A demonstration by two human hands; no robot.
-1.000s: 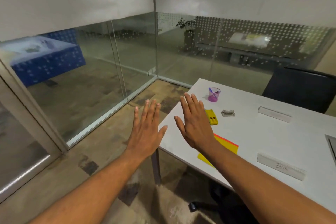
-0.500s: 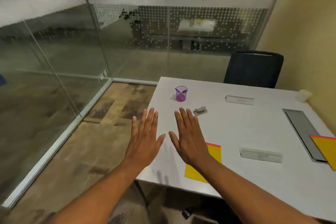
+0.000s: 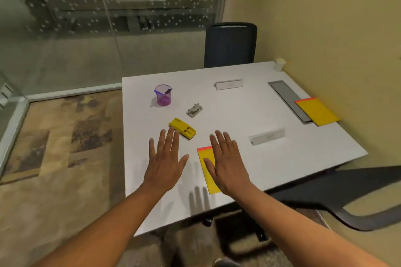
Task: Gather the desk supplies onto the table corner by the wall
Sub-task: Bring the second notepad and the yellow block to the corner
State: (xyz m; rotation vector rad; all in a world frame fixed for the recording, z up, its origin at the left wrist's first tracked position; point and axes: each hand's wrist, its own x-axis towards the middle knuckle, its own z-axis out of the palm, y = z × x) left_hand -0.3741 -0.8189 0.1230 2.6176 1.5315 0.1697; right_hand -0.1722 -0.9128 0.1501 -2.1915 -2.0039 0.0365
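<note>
I find the left hand (image 3: 166, 163) flat, fingers spread, holding nothing; its fingertips reach toward the yellow stapler-like block (image 3: 182, 128) just beyond them. The right hand (image 3: 226, 163) is equally flat and empty, hovering over the near yellow notepad (image 3: 206, 161), whose lower part it hides. Whether either palm touches the white table (image 3: 303, 158) I cannot tell.

Further out lie a small grey clip (image 3: 194, 110) and a purple cup (image 3: 163, 95) with pens in it. Two clear name holders (image 3: 228, 84) (image 3: 267, 136) stand mid-table. By the wall sit a second yellow notepad (image 3: 317, 111), partly over a grey tray (image 3: 287, 97), and a small white cup (image 3: 280, 64) at the far corner.

Risks, in my judgement: sweeping the cup across could tip it and spill the pens; the thin notepad may resist a flat-palm pickup and slide off the near edge; the corner is already occupied, so crowding could knock the white cup.

Writing on the name holders is too blurred to read; no brands visible.
</note>
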